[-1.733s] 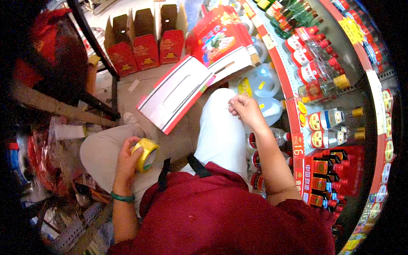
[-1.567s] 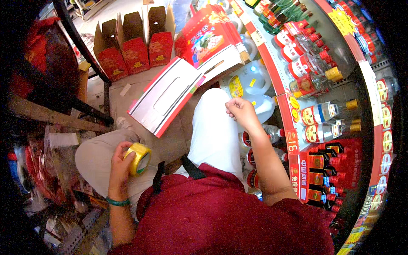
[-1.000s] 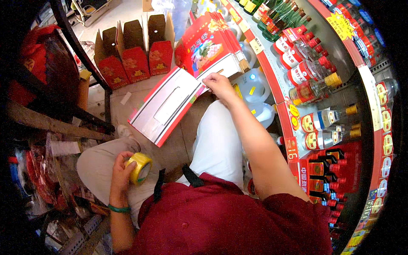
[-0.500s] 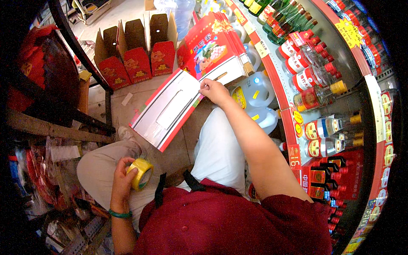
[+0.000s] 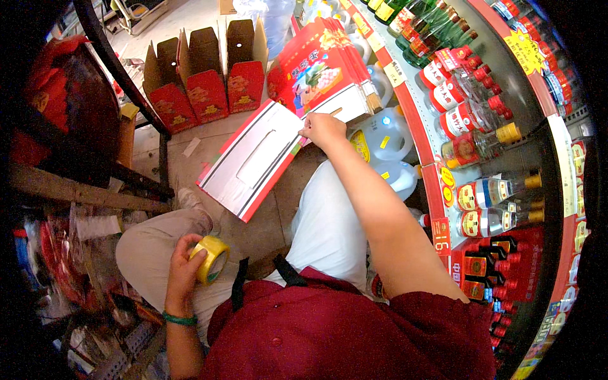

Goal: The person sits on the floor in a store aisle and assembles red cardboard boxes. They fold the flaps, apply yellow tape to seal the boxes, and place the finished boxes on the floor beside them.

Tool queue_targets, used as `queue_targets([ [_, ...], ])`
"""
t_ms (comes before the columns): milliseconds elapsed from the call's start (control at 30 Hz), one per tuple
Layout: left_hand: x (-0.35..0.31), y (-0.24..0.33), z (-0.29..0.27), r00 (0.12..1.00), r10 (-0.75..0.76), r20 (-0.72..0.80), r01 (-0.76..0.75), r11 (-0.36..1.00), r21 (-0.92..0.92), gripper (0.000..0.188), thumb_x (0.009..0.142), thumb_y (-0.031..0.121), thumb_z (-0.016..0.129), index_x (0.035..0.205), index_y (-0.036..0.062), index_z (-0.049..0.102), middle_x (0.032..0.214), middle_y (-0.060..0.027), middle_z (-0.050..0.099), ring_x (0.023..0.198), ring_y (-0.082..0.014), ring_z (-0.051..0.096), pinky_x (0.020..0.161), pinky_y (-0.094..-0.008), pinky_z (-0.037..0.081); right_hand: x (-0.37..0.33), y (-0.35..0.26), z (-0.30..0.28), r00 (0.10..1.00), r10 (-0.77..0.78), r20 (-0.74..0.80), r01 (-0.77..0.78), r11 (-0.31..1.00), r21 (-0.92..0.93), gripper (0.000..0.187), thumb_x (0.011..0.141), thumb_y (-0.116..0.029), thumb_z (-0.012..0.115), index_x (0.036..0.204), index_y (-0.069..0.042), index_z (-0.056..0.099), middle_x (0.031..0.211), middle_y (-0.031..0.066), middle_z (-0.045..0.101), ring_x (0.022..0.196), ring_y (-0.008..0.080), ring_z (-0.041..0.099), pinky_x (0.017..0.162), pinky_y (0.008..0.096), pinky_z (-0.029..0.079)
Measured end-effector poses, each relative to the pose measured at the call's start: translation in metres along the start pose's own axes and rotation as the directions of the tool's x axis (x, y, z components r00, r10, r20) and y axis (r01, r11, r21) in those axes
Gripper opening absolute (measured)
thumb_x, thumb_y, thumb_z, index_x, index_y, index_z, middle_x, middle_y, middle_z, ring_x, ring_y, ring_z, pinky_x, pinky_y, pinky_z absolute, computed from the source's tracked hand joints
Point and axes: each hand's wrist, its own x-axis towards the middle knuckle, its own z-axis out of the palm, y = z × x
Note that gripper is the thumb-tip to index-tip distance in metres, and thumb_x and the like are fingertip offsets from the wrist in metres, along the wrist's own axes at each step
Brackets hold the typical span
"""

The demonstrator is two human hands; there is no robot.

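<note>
My left hand (image 5: pixel 185 269) is wrapped round a roll of yellow packing tape (image 5: pixel 212 260) above my left thigh. Out in front, my right hand (image 5: pixel 323 131) pinches the edge of a flattened cardboard carton (image 5: pixel 251 159). That carton has a white panel with a handle slot, dark stripes and red edges, and it is held tilted over the floor. Just beyond it leans a stack of flat red printed cartons (image 5: pixel 316 69), next to my right fingers. The fingertips behind the carton's edge are hidden.
Three opened red boxes (image 5: pixel 206 95) stand on the floor at the far left. Blue-tinted plastic jugs (image 5: pixel 387 140) sit beside my right forearm. Shelves of bottles (image 5: pixel 459 120) run along the right. A dark-framed rack (image 5: pixel 114 69) rises at the left.
The carton in my right hand has shifted very slightly, its lower end a little higher. My left hand with the tape looks unmoved.
</note>
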Motion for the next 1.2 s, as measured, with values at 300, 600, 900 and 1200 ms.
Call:
queue_targets([
  [300, 0.002, -0.004, -0.001, 1.000, -0.002, -0.004, 0.001, 0.998, -0.055, 0.028, 0.082, 0.001, 0.055, 0.109, 0.0058, 0.048, 0.087, -0.0047, 0.061, 0.077, -0.0102, 0.057, 0.067, -0.0209, 0.045, 0.009, -0.002, -0.006, 0.997, 0.049, 0.053, -0.045, 0.996, -0.080, 0.042, 0.068, -0.040, 0.072, 0.094, -0.007, 0.066, 0.091, 0.0134, 0.066, 0.089, 0.0296, 0.064, 0.075, 0.0418, 0.050],
  [600, 0.004, -0.005, -0.006, 0.998, 0.046, 0.054, -0.046, 0.999, 0.003, 0.030, 0.082, 0.001, 0.055, 0.110, 0.0061, 0.047, 0.092, -0.0053, 0.060, 0.079, -0.0105, 0.057, 0.069, -0.0216, 0.046, 0.017, 0.008, -0.005, 0.996, 0.083, -0.010, -0.084, 0.996, -0.040, 0.050, 0.064, -0.044, 0.074, 0.095, -0.007, 0.065, 0.093, 0.0146, 0.066, 0.087, 0.0274, 0.064, 0.074, 0.0395, 0.049],
  [900, 0.000, 0.000, -0.009, 0.999, -0.045, 0.018, 0.043, 0.993, 0.110, 0.028, 0.082, 0.004, 0.056, 0.109, 0.0070, 0.048, 0.091, -0.0042, 0.059, 0.080, -0.0087, 0.055, 0.070, -0.0208, 0.045, 0.041, 0.046, 0.039, 0.900, -0.018, 0.435, -0.344, 0.585, 0.734, 0.020, 0.078, -0.029, 0.069, 0.082, -0.013, 0.057, 0.069, -0.0044, 0.052, 0.058, 0.0063, 0.048, 0.045, 0.0198, 0.035],
  [1200, -0.002, 0.001, -0.010, 0.996, -0.019, 0.083, 0.017, 1.000, 0.023, 0.026, 0.085, 0.010, 0.058, 0.109, 0.0086, 0.047, 0.086, -0.0030, 0.060, 0.074, -0.0077, 0.055, 0.063, -0.0202, 0.044, -0.027, -0.052, 0.026, 0.959, -0.206, -0.193, 0.272, 0.854, 0.444, 0.032, 0.087, -0.031, 0.052, 0.084, -0.001, 0.063, 0.074, 0.0105, 0.063, 0.068, 0.0175, 0.058, 0.062, 0.0333, 0.046],
])
